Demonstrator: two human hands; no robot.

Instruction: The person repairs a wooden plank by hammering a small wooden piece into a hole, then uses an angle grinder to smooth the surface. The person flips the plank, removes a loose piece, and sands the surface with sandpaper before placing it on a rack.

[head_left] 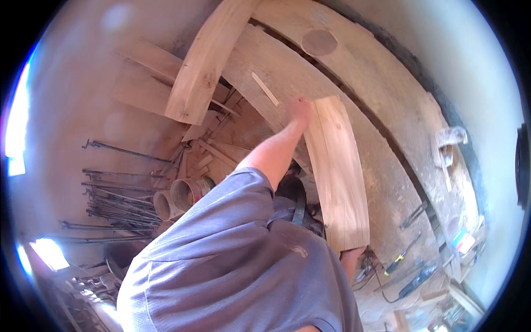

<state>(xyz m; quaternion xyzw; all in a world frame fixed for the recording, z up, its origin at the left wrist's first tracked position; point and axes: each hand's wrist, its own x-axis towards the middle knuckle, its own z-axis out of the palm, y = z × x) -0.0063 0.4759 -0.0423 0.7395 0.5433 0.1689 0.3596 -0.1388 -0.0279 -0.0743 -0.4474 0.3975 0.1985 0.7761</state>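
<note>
A pale wooden board (337, 171) with visible grain lies lengthwise in front of me, partly over the workbench (381, 193). My left hand (300, 110) grips the left edge at its far end, fingers closed. At the near end, part of my right hand or wrist (354, 255) shows against the board; the fingers are hidden by the wood. On the bench, just past my left hand, rests a thin wood strip (265, 88).
Another long board (204, 61) juts over the bench's far left end. Metal bar clamps (121, 207) and buckets (182, 193) stand left. Offcuts (215, 152) litter the floor. A yellow-handled screwdriver (394, 264), a power tool (417, 281) and a white container (447, 146) are at right.
</note>
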